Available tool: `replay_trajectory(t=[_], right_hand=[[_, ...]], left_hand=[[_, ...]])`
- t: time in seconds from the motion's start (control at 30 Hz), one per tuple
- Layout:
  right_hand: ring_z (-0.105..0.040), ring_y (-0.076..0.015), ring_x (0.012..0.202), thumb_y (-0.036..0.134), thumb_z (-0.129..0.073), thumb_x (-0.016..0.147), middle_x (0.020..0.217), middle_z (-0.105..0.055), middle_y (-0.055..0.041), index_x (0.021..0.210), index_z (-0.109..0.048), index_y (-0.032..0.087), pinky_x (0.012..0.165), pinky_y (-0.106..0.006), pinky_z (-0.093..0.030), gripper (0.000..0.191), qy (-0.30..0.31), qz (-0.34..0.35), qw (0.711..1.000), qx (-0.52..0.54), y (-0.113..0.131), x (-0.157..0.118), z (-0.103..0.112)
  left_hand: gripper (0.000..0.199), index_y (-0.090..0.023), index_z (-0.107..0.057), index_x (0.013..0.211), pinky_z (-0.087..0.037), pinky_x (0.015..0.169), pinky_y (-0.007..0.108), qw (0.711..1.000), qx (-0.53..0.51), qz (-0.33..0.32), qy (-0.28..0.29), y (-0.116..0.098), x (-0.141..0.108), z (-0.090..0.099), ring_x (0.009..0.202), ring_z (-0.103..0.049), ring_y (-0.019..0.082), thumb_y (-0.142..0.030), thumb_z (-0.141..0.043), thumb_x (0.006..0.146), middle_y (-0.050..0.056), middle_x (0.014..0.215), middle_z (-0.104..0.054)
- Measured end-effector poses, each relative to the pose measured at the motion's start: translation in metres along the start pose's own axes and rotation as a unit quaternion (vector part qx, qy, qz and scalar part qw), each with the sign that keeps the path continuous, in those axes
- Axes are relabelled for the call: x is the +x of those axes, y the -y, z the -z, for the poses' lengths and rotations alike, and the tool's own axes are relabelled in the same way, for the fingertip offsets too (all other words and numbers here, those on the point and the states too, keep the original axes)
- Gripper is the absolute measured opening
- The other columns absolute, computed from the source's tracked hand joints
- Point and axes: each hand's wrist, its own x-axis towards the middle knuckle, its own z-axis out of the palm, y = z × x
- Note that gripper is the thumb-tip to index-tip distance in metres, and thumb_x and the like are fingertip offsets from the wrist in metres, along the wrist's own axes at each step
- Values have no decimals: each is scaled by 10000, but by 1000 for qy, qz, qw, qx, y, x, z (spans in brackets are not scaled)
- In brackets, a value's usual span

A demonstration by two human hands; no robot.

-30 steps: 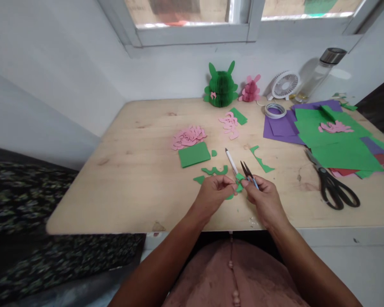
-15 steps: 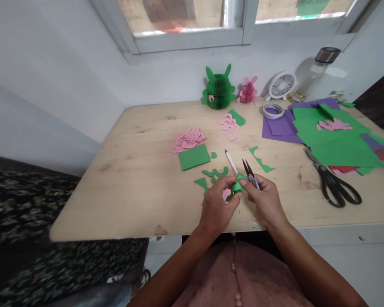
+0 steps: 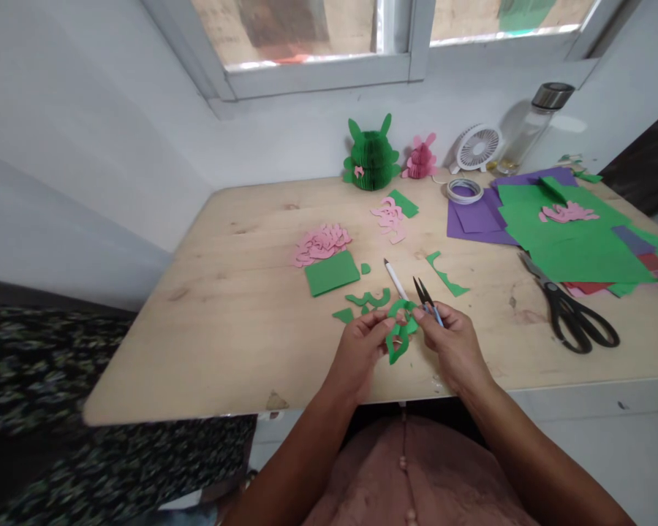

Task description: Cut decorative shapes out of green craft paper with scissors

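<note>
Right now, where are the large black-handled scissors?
The large black-handled scissors lie on the wooden table at the right of the head view, just below the green paper sheets and right of the right hand.

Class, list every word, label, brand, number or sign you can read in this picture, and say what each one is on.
No readable text: the desk fan, glass bottle, tape roll, black-handled scissors, the small snips in the right hand and the cut green paper in the left hand show nothing legible; any marks are too small or blurred to read.
</note>
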Motion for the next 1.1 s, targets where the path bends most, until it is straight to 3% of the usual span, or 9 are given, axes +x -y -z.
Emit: replay_trajectory(t=[0.4, 0.63, 0.77, 0.97, 1.1], right_hand=[[-192, -68, 419, 320, -752, 659, 466, -347, 88, 572, -577, 193, 410, -246, -99, 233, -7, 7, 1000, -7, 1, 1, 1], [-194, -67, 420, 333, -737, 649, 468, -340, 91, 601, -592, 185, 405, -235, -113, 213, -10, 9, 1000, -10, -1, 2, 1], [-186, -67, 430, 345, -739, 655, 475, -324, 94, 602, -578, 182, 408, -233, -110, 235, -5, 7, 1000, -5, -1, 2, 1], [-176, -75, 438, 402, -706, 721, 468, -294, 98, 582, -537, 188, 415, -239, -118, 306, 10, 9, 1000, 2, -2, 1, 3], [-187, -72, 443, 400, -723, 712, 477, -312, 95, 589, -555, 181, 415, -237, -122, 302, 11, 14, 1000, 4, -3, 1, 3]], left_hand=[[262, -159, -646, 780, -498, 666, 248, 999, -43, 7, -9, -6, -2, 0, 628, -608, 93, -244, -803, 589, 16, 803, -701], [346, -138, -669, 862, -529, 640, 290, 999, -16, 26, 14, -10, -7, -3, 630, -609, 123, -369, -777, 628, 41, 793, -676], [326, -127, -681, 851, -529, 625, 278, 999, 25, 27, 3, -5, -6, -2, 609, -606, 115, -314, -791, 607, 26, 730, -663], [239, -126, -632, 679, -500, 530, 246, 997, 74, -27, -17, 3, -1, -3, 490, -543, 89, -301, -773, 597, -21, 554, -596], [216, -131, -621, 669, -488, 508, 226, 992, 106, -48, -44, 3, 1, -6, 477, -529, 77, -288, -754, 604, -26, 558, -601]])
